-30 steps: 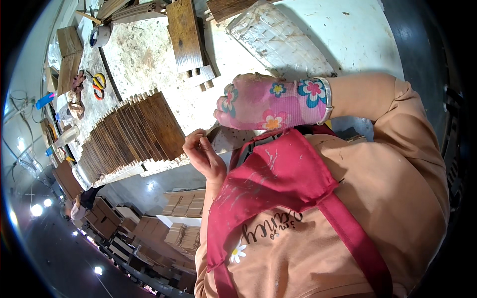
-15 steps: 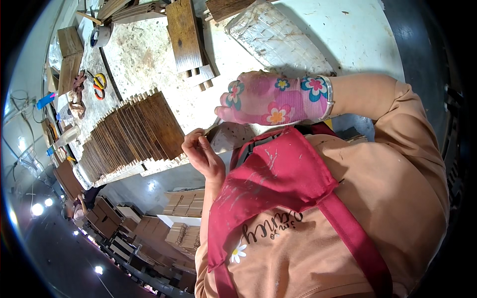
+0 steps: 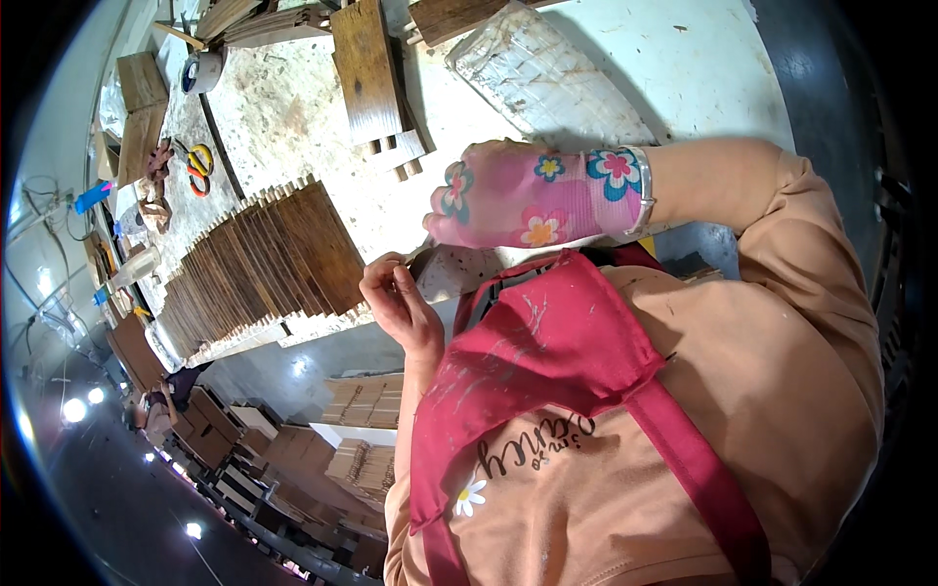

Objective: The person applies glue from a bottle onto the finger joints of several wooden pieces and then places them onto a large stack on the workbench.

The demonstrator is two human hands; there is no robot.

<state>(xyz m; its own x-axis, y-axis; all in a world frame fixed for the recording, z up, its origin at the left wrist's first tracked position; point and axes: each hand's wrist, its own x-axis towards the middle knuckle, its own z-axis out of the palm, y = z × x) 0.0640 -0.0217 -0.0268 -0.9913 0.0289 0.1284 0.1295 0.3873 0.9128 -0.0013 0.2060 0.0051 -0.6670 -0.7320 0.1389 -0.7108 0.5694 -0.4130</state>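
- White stained worktable [image 3: 283, 107], spanning far and left.
- Row of brown boards [image 3: 269, 256], packed close together, left on worktable.
- Plastic-wrapped package [image 3: 549, 78], lying at far side.
- Pink-gloved right hand [image 3: 523, 200], near side of package, fingers curled; grip hidden, can't say.
- Bare left hand [image 3: 403, 305], just right of boards, fingers bent inward; grip unclear.
- Dark piece [image 3: 421, 262], between hands, by left fingertips; contact unclear.

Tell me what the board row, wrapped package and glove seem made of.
Board row: probably wood, stained dark brown, given the streaky grain.
Wrapped package: likely clear, glossy plastic outside, judging by bright creases; contents unclear.
Glove: likely matte knit fabric, pink with flower designs, since its cuff looks ribbed.
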